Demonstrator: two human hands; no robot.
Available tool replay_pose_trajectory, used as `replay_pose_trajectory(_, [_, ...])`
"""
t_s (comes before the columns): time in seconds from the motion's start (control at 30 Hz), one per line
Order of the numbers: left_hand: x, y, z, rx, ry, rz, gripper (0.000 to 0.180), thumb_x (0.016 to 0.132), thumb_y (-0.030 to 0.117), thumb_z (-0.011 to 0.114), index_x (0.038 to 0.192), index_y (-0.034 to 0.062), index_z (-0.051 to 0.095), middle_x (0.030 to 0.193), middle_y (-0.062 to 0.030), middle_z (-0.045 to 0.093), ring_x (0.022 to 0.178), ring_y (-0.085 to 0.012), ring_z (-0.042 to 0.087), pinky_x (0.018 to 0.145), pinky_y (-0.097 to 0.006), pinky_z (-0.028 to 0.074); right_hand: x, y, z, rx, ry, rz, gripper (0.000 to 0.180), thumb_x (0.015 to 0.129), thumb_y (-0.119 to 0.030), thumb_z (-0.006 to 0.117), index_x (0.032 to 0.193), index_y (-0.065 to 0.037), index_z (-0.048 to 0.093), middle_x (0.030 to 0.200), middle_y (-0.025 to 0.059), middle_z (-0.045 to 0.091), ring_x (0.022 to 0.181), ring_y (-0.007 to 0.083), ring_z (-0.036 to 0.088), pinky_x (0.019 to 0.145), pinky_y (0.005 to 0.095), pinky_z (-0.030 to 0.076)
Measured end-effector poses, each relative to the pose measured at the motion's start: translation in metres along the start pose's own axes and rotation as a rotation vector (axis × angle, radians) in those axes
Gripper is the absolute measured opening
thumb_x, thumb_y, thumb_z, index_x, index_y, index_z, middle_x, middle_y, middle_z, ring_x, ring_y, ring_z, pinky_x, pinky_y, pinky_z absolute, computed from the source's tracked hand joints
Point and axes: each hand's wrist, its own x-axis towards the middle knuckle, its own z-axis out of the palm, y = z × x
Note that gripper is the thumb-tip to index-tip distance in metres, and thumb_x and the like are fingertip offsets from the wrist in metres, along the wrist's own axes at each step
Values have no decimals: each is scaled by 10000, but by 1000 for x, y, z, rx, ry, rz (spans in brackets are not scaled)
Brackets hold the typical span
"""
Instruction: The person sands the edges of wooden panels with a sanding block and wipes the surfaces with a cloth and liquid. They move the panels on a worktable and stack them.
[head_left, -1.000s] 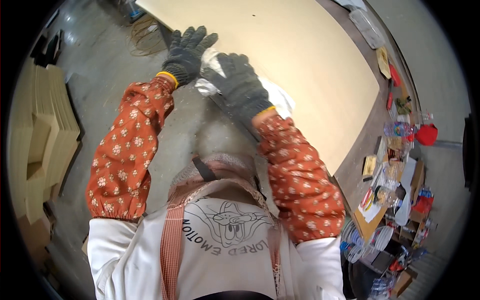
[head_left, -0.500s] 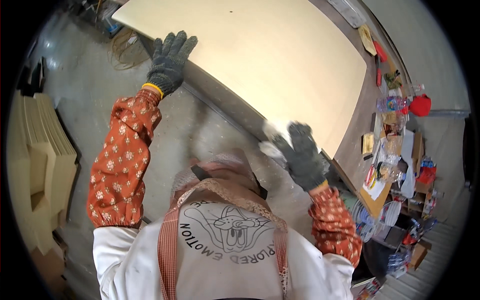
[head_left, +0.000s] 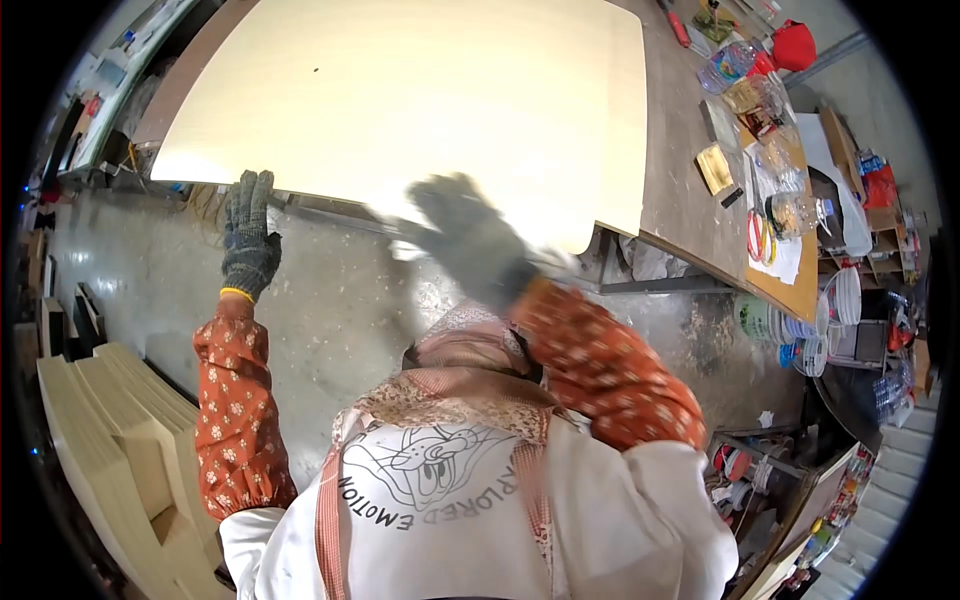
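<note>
A large pale cream board (head_left: 440,110) with rounded corners lies on the workbench. My left hand (head_left: 250,235), in a dark grey knitted glove with a yellow cuff, rests at its near left edge. Those fingers lie stretched out and hold nothing. Over the near edge, right of the middle, is my right hand (head_left: 465,245) in a matching glove, smeared by motion. A blurred white cloth (head_left: 403,250) shows beside its thumb and seems to be held there; the grip itself is mostly hidden.
Bare brown bench top (head_left: 675,180) runs along the board's right side. On it are a sanding block (head_left: 716,170), plastic bottles (head_left: 795,213), yellow-handled scissors (head_left: 760,240) and a red cap (head_left: 793,45). Stacked pale panels (head_left: 100,430) stand on the floor at lower left.
My right hand has swept left along the near edge, the white cloth moving with it. The view has turned, so the near edge looks more level. My left hand stays at the edge.
</note>
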Motion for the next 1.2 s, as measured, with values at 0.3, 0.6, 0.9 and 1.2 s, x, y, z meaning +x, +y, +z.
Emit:
replay_pose_trajectory(0.3, [-110, 9, 62, -778, -328, -520, 671, 828, 50, 681, 1434, 58, 393, 1414, -155, 479, 1299, -315, 476, 1077, -391, 397, -224, 48, -85, 43, 125, 713, 484, 874, -33, 550, 1346, -137, 532, 1343, 210, 496, 1253, 376, 496, 999, 446, 463])
replay_pose_trajectory(0.6, [-45, 194, -56, -2203, -583, -537, 527, 896, 122, 607, 1380, 11, 431, 1323, -163, 531, 1140, -198, 568, 911, -310, 515, -36, -58, -47, 457, 366, 220, 465, 837, -170, 664, 1267, -25, 560, 1230, 243, 551, 1092, 368, 584, 911, 435, 513])
replay_pose_trajectory(0.9, [2, 193, -36, -1366, -49, -148, 396, 838, 178, 642, 1210, 73, 558, 1203, -94, 561, 1058, -197, 581, 873, -353, 515, -21, 36, -73, 100, 236, 230, 359, 884, -180, 632, 1185, 9, 577, 1228, 187, 599, 1180, 311, 558, 1089, 433, 373])
replay_pose_trajectory(1.2, [56, 251, 12, -424, 341, 404, 429, 781, 283, 672, 1191, 171, 612, 1183, -74, 582, 1168, -245, 550, 1035, -404, 419, -7, 122, -14, -101, 232, 559, 452, 934, -179, 541, 1376, -91, 493, 1302, 139, 571, 1190, 321, 528, 1039, 427, 402])
